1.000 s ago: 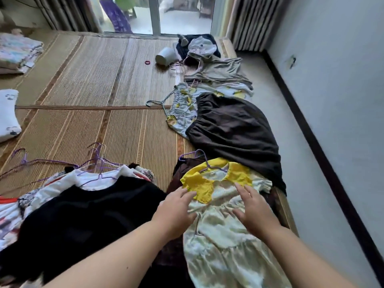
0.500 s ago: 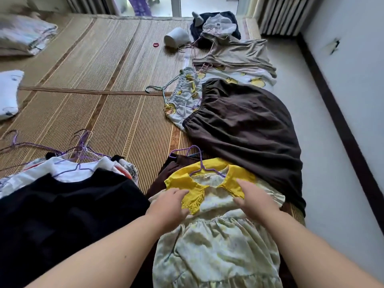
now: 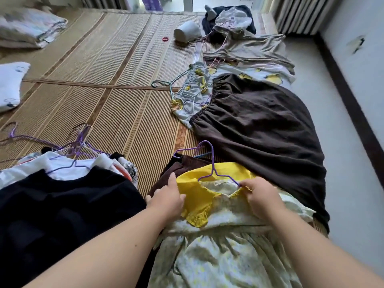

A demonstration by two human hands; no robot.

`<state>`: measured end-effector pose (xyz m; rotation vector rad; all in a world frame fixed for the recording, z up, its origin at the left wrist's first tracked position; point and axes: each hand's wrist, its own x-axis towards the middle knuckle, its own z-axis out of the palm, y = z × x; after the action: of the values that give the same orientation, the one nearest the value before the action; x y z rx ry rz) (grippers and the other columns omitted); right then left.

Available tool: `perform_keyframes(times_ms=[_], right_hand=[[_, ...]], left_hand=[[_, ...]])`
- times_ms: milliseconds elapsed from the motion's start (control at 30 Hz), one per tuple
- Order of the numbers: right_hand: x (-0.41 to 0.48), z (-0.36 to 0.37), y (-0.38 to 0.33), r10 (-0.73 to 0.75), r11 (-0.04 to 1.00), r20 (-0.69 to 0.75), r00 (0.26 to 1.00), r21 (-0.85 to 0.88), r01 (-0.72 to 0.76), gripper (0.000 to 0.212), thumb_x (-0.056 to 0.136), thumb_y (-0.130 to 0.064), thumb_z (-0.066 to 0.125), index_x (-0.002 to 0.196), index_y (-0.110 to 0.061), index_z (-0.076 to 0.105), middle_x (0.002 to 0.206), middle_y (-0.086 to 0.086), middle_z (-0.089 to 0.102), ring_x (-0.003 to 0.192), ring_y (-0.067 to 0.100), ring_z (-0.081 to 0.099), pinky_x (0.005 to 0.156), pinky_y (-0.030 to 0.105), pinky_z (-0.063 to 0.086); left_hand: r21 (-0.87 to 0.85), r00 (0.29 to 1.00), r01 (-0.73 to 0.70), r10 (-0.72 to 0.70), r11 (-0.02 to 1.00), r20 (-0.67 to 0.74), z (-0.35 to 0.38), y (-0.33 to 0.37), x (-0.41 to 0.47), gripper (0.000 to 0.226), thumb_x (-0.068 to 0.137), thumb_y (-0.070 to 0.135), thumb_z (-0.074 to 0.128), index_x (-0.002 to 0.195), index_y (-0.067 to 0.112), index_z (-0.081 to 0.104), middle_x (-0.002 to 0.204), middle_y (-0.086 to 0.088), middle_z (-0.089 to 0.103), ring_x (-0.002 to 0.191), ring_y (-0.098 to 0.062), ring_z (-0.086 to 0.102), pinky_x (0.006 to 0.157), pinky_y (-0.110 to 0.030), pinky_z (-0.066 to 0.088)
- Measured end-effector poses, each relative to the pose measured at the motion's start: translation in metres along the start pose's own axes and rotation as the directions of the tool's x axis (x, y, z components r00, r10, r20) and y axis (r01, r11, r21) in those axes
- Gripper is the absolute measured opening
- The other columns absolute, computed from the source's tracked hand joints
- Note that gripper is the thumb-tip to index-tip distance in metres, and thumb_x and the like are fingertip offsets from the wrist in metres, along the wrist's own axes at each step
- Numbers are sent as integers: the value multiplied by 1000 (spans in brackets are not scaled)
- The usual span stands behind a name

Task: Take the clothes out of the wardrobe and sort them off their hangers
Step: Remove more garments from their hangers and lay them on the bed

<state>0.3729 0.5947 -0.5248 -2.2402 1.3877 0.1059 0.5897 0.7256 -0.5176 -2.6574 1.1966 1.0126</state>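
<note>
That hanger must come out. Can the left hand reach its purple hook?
Probably yes: the purple hook lies uncovered beyond the yellow collar, just ahead of the left hand, nothing between.

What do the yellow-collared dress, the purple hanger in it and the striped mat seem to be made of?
Purple hanger: thin wire, probably plastic-coated, given its slim bent rod and even colour.
Yellow-collared dress: light matte woven cloth, perhaps cotton; it creases and gathers softly.
Mat: woven straw or rush, shown by fine tan ribbed strands.
</note>
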Motion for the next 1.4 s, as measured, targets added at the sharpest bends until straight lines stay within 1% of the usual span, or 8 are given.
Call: perform_keyframes(times_ms=[133, 233, 400, 600, 700, 833, 1133, 1400], right_hand=[[-42, -53, -2, -7, 991, -27, 1000, 131, 11, 24, 84, -10, 58, 95, -29, 67, 84, -9, 47, 87, 18, 53, 69, 27, 35], [-81, -110, -10, -11, 987, -72, 997, 159, 22, 24, 82, -11, 60, 85, -35, 62, 87, -10, 55, 84, 15, 55, 75, 30, 44], [-151, -197, -15, 38, 991, -172, 984, 131, -15, 17, 88, -18, 54, 87, -35, 51, 74, -2, 61, 68, 25, 55, 61, 31, 40], [-240, -277, -20, 76, 997, -243, 967, 35, -70, 27, 94, -15, 44, 116, -30, 51, 97, 19, 67, 78, 36, 60, 67, 34, 45], [-276, -314, -21, 57, 998, -314, 948, 27, -51, 36, 93, -14, 46, 124, -30, 56, 109, 14, 68, 93, 35, 63, 79, 36, 49], [-315, -355, -2, 75, 996, -376, 923, 68, -54, 27, 90, -14, 50, 106, -27, 69, 97, 1, 72, 80, 19, 60, 66, 22, 40], [-382, -409, 156, 156, 954, -402, 902, 299, -31, 29, 90, -14, 52, 105, -32, 70, 103, -7, 68, 95, 16, 61, 81, 22, 46], [-407, -486, 308, 93, 966, -335, 938, 259, -3, 39, 89, -8, 48, 82, -44, 62, 87, -9, 66, 77, 7, 58, 60, 19, 42]], left_hand=[[-43, 983, -182, 183, 982, 29, -34, 8, -33, 23, 98, 38, 35, 110, 26, 50, 107, -4, 52, 111, -30, 52, 96, -50, 40], [-104, 952, -304, 305, 947, -4, -72, 25, -71, 19, 98, 34, 37, 82, 26, 45, 87, 1, 48, 93, -27, 54, 87, -46, 45], [-122, 882, -471, 462, 874, -96, -139, 57, -146, 15, 95, 35, 43, 84, 28, 50, 73, 6, 55, 82, -23, 58, 75, -38, 45], [-199, 804, -592, 558, 781, -204, -201, 84, -229, 14, 89, 27, 55, 77, 33, 54, 70, 5, 58, 72, -21, 56, 68, -38, 47], [-184, 763, -642, 597, 744, -247, -218, 100, -262, 16, 90, 24, 55, 76, 32, 53, 66, 6, 55, 65, -15, 51, 59, -34, 40], [-192, 735, -674, 619, 714, -277, -222, 135, -301, 16, 90, 25, 57, 78, 35, 53, 67, 3, 55, 63, -15, 49, 58, -31, 38], [-27, 674, -711, 670, 703, -310, -166, 294, -375, 25, 89, 29, 57, 69, 41, 47, 71, 8, 57, 72, -20, 56, 67, -38, 48], [-94, 740, -640, 580, 762, -341, -87, 444, -430, 14, 90, 30, 54, 78, 34, 49, 74, 5, 58, 76, -23, 58, 68, -37, 49]])
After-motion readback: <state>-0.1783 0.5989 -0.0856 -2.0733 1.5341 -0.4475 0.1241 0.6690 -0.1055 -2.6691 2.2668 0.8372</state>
